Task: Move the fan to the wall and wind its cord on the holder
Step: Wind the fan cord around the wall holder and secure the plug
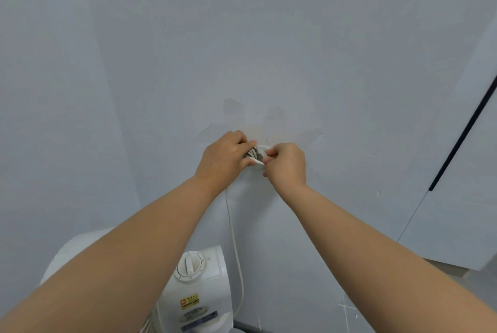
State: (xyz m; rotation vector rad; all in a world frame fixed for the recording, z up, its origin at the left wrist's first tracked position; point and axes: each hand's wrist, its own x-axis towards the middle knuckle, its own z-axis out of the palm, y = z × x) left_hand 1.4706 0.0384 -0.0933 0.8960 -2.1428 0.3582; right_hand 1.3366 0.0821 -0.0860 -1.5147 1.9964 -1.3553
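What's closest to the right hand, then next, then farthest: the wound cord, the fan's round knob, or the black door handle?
Measured from the right hand:
1. Wound cord, on the wall holder, touching its fingertips on the left.
2. Fan's round knob, below and to the left.
3. Black door handle, far off to the right.

A pale blue-grey wall (242, 37) with peeled paint patches (234, 108); a white door (457, 184) stands right.

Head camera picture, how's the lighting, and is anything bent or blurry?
Head view: flat, even light on the wall, no glare, only faint shadows; wide-angle bending curves the dark door handle; the cord is sharp, but the fan label text is too soft to read.
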